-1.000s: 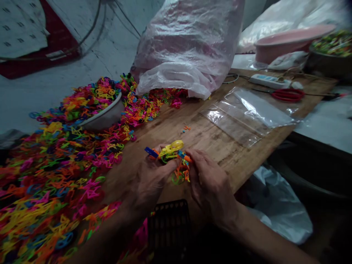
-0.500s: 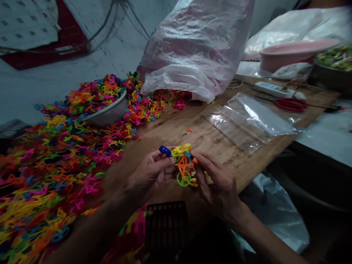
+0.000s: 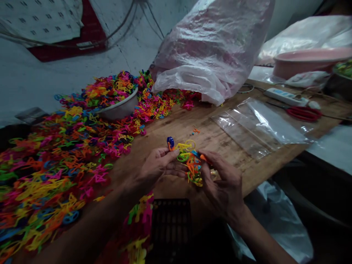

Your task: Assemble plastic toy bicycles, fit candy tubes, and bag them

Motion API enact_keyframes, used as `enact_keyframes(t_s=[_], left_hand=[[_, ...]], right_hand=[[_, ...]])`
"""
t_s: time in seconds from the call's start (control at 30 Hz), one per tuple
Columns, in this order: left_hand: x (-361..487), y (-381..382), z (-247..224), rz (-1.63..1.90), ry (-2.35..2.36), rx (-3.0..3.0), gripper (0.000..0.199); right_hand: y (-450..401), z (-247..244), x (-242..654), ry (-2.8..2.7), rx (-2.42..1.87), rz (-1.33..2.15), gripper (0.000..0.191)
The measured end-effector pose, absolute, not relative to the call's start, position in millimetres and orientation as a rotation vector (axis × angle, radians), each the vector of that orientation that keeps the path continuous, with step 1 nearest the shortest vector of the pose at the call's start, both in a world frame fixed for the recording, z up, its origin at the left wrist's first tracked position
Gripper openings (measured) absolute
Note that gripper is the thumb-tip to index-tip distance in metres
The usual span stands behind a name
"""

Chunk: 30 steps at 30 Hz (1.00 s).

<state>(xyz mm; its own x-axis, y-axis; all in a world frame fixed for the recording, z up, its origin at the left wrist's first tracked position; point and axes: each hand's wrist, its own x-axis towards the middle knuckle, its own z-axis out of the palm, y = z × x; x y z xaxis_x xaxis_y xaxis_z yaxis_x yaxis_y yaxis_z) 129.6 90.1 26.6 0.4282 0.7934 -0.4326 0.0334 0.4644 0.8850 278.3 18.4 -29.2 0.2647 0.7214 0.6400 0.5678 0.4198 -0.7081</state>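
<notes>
Several small plastic pieces [image 3: 194,165] in orange, green, yellow and blue hang together between my two hands above the wooden table. My left hand [image 3: 159,163] pinches the left end of them, where a dark blue ring-like piece [image 3: 170,142] sticks up at the fingertips. My right hand [image 3: 224,183] is closed on the right end, with an orange bit showing between thumb and fingers. The fingers partly hide how the pieces join. A large heap of similar coloured pieces [image 3: 63,172] lies to the left of my left hand.
A grey-white bowl [image 3: 121,110] overflows with coloured pieces at the back left. Behind stands a big translucent bag [image 3: 203,51]. Clear plastic bags [image 3: 255,124], red-handled scissors [image 3: 304,113] and a power strip [image 3: 286,96] lie to the right. A black basket [image 3: 171,227] is nearest me.
The view has shifted, so the scene sits further right. The dark blue piece has turned more upright, and a yellow ring now shows above the cluster. Both hands keep hold.
</notes>
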Motion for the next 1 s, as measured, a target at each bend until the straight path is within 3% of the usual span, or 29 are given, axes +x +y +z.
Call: enact_keyframes(t_s=[0.27, 0.47, 0.63, 0.73, 0.87, 1.0], left_hand=[[127, 85, 26, 0.695, 1.092, 0.957, 0.009], [123, 87, 21, 0.744, 1.049, 0.97, 0.013], [116, 89, 28, 0.645, 1.01, 0.983, 0.019], [114, 90, 29, 0.601, 0.972, 0.998, 0.022], [114, 90, 27, 0.702, 0.989, 1.105, 0.02], [116, 89, 25, 0.746, 1.034, 1.164, 0.027]], right_hand=[[17, -41, 276, -1.32, -1.348, 0.259, 0.016], [31, -25, 277, -1.208, -1.363, 0.754, 0.036], [50, -17, 292, -1.247, -1.223, 0.97, 0.022], [49, -16, 297, -1.354, -1.192, 0.74, 0.016], [33, -20, 294, -1.53, -1.213, 0.276, 0.022], [22, -22, 289, -1.614, -1.298, 0.269, 0.024]])
